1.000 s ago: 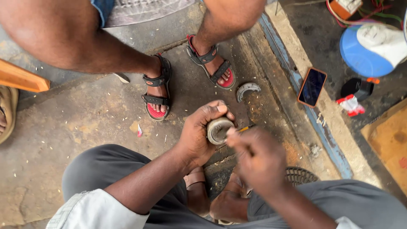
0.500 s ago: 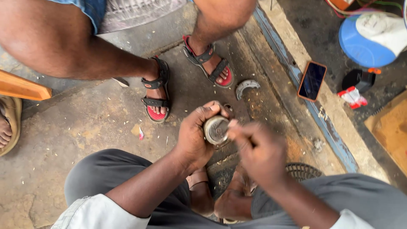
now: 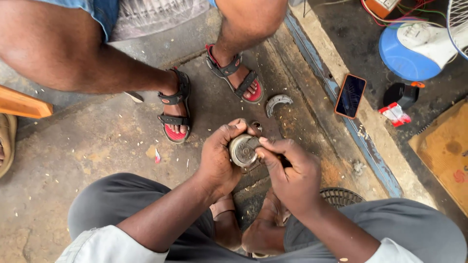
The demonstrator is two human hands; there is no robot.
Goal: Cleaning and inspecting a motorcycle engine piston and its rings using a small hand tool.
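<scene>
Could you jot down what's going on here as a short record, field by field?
Setting: concrete floor, seen from above
Left hand: grips a round metal part
Right hand: thumb pressed on the part's face
Nearby on floor: curved metal piece, phone
Another person: feet in red-soled sandals opposite
Right edge: blue and white fan base

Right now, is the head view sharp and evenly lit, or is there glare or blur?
Head view: even, soft daylight, no hard shadows; left hand, right hand and round metal part are sharp; slight reflection on the phone; mild wide-angle stretching at the edges.
</scene>
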